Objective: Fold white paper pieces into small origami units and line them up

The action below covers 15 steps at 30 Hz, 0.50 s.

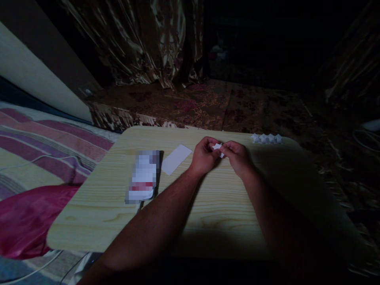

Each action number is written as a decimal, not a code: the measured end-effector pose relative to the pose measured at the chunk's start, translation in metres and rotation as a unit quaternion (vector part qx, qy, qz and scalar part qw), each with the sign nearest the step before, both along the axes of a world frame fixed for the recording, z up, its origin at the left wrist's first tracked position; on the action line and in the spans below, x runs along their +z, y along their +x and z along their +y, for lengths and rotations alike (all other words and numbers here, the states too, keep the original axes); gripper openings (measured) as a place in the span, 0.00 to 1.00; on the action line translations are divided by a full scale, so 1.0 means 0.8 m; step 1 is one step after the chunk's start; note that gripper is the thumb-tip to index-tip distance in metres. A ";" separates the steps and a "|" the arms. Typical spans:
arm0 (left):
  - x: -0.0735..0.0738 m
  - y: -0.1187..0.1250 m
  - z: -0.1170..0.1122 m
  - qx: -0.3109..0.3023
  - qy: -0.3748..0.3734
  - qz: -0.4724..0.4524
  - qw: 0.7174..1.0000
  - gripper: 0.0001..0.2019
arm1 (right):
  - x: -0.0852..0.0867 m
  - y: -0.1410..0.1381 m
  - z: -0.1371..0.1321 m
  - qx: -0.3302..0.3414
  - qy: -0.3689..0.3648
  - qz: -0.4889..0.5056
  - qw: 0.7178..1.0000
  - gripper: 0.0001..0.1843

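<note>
Both my hands meet over the middle of a light wooden table (208, 209). My left hand (204, 155) and my right hand (237, 156) pinch a small white folded paper piece (218, 147) between their fingertips, just above the tabletop. A white paper strip (176, 158) lies flat to the left of my left hand. Several small white paper stars (266, 138) sit in a row at the table's far right edge.
A blurred-out phone-like object (143, 177) lies on the table's left part. A striped blanket (35, 146) and red cloth (26, 217) are to the left, with a white cable (38, 158). Patterned carpet (208, 103) and dark curtains (133, 43) lie beyond.
</note>
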<state>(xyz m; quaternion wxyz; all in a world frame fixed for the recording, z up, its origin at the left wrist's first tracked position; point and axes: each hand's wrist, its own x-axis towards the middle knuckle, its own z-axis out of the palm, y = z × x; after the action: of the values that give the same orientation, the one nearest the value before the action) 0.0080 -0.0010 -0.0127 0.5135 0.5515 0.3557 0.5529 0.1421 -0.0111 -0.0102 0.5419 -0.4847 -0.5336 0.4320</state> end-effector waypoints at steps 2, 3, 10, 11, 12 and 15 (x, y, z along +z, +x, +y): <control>-0.002 0.000 0.000 0.008 0.005 0.007 1.000 0.13 | -0.001 0.001 0.001 0.003 0.002 0.002 1.000 0.11; -0.002 0.000 0.000 0.011 0.008 0.010 1.000 0.13 | -0.001 0.001 0.001 0.004 0.002 0.005 1.000 0.11; -0.003 0.001 0.001 0.002 0.008 0.001 1.000 0.14 | -0.002 -0.005 -0.001 -0.035 0.007 -0.007 0.999 0.10; -0.004 0.001 0.001 0.004 0.004 0.002 1.000 0.14 | -0.002 -0.006 -0.001 -0.044 0.010 -0.013 0.999 0.10; -0.004 0.001 0.002 0.009 0.001 0.007 1.000 0.15 | -0.002 -0.006 -0.001 -0.051 0.012 -0.017 0.998 0.10; -0.004 0.001 0.001 0.022 -0.001 0.021 1.000 0.15 | -0.002 -0.006 -0.001 -0.059 0.020 -0.023 0.998 0.09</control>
<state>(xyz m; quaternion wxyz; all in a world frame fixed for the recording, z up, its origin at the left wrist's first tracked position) 0.0091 0.0001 -0.0159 0.4938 0.5549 0.3788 0.5520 0.1373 -0.0121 -0.0117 0.5640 -0.5142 -0.5248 0.3769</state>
